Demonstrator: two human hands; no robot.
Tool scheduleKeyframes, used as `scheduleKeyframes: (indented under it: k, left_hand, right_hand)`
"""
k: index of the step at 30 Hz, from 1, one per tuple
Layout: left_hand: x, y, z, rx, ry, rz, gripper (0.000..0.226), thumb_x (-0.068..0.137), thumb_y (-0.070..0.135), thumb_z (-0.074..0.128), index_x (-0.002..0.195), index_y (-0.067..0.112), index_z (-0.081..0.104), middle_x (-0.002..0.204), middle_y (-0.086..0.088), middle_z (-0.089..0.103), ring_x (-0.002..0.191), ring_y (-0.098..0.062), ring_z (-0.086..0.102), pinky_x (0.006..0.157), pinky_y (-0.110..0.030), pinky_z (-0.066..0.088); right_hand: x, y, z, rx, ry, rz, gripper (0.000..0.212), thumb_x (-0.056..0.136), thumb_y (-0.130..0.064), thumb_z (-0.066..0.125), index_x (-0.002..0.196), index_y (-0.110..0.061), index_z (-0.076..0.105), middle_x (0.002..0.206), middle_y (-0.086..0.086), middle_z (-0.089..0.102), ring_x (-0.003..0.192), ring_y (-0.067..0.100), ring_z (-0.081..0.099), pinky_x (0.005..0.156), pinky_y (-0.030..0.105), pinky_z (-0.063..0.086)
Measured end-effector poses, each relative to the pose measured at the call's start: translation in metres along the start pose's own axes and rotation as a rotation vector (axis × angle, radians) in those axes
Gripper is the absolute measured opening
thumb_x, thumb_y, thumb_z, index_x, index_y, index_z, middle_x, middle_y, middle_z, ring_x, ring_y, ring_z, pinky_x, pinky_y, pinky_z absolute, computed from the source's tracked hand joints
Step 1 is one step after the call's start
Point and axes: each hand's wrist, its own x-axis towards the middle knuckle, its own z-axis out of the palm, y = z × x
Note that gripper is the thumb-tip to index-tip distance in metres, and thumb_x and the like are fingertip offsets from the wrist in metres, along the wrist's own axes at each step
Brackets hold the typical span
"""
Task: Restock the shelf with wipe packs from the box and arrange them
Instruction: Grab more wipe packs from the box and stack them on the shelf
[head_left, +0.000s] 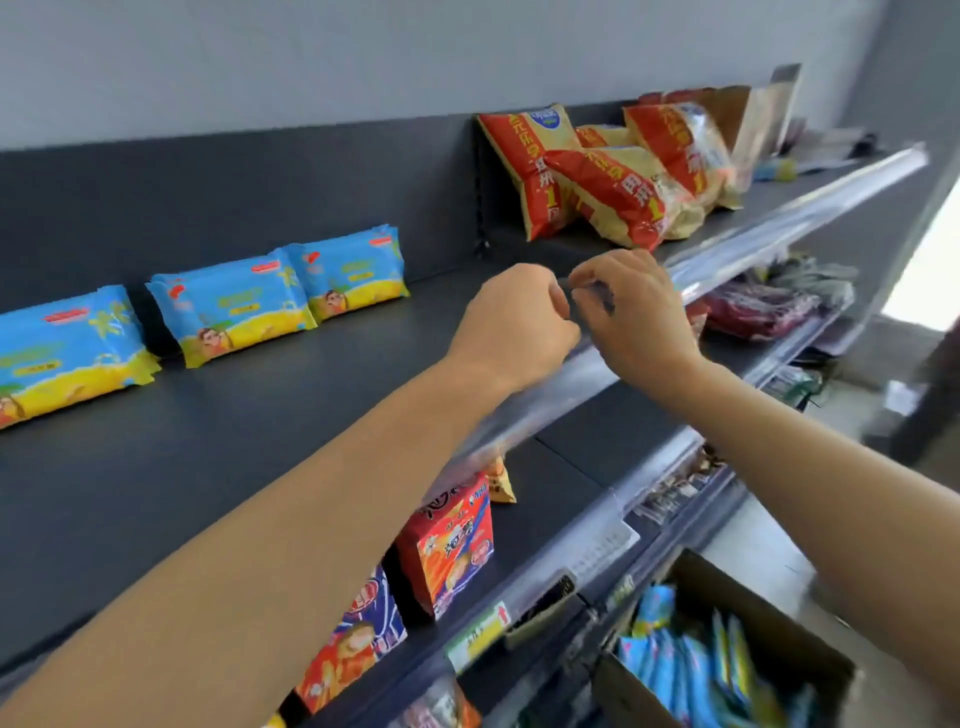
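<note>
Three blue-and-yellow wipe packs stand in a row at the back of the dark top shelf (260, 415): one at the far left (62, 353), one in the middle (228, 306), one to its right (353, 273). My left hand (514, 322) and my right hand (634, 312) meet at the shelf's clear front rail (769, 223), fingers pinched on a small clear strip there. A brown cardboard box (779, 613) at the bottom right holds several more blue wipe packs (691, 670).
Red-and-yellow snack bags (613, 176) lie piled on the same shelf to the right, past a divider. Red snack boxes (452, 545) stand on the shelf below. Lower shelves on the right carry dark packaged goods (763, 312).
</note>
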Motion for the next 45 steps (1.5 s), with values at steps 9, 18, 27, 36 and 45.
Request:
scheduleKeyframes:
  k: [9, 18, 27, 36, 45]
  left_hand:
    - [-0.033, 0.054, 0.158, -0.017, -0.560, 0.098, 0.017, 0.080, 0.014, 0.064, 0.089, 0.000, 0.069, 0.089, -0.015, 0.070, 0.087, -0.029, 0.066, 0.071, -0.038, 0.051]
    - [-0.034, 0.031, 0.312, 0.043, -0.841, -0.123, 0.025, 0.079, 0.008, 0.066, 0.101, -0.005, 0.068, 0.085, -0.014, 0.067, 0.077, -0.026, 0.063, 0.070, -0.032, 0.052]
    - [-0.028, -0.057, 0.425, 0.218, -0.831, -0.367, 0.028, 0.084, 0.009, 0.062, 0.111, -0.002, 0.064, 0.114, -0.017, 0.066, 0.108, -0.030, 0.061, 0.088, -0.036, 0.050]
    - [-0.030, -0.133, 0.524, 0.431, -0.876, -0.192, 0.039, 0.088, 0.005, 0.052, 0.127, 0.006, 0.050, 0.132, -0.014, 0.046, 0.117, -0.034, 0.051, 0.096, -0.044, 0.045]
    - [-0.043, -0.155, 0.576, 0.780, -0.770, -0.081, 0.038, 0.090, 0.001, 0.046, 0.127, 0.001, 0.049, 0.134, -0.016, 0.042, 0.128, -0.033, 0.034, 0.098, -0.037, 0.041]
  right_hand:
    - [-0.163, 0.097, -0.080, -0.301, -0.066, 0.432, 0.018, 0.086, -0.008, 0.055, 0.098, -0.005, 0.069, 0.101, 0.014, 0.068, 0.102, 0.035, 0.056, 0.090, 0.040, 0.040]
    - [-0.253, 0.193, -0.070, -0.301, -0.478, 0.705, 0.025, 0.094, -0.016, 0.047, 0.114, -0.011, 0.062, 0.117, 0.008, 0.063, 0.115, 0.027, 0.049, 0.095, 0.036, 0.038]
    - [-0.316, 0.280, 0.002, -0.109, -0.829, 0.908, 0.028, 0.090, -0.013, 0.050, 0.115, -0.009, 0.060, 0.117, 0.014, 0.063, 0.110, 0.032, 0.056, 0.090, 0.036, 0.048]
    - [-0.369, 0.364, 0.092, -0.048, -1.073, 0.959, 0.051, 0.091, -0.013, 0.048, 0.141, -0.017, 0.039, 0.135, 0.017, 0.051, 0.119, 0.034, 0.052, 0.096, 0.036, 0.046]
    - [-0.429, 0.393, 0.148, -0.014, -1.264, 1.031, 0.054, 0.099, -0.025, 0.038, 0.149, -0.025, 0.018, 0.135, 0.020, 0.047, 0.118, 0.035, 0.051, 0.089, 0.036, 0.045]
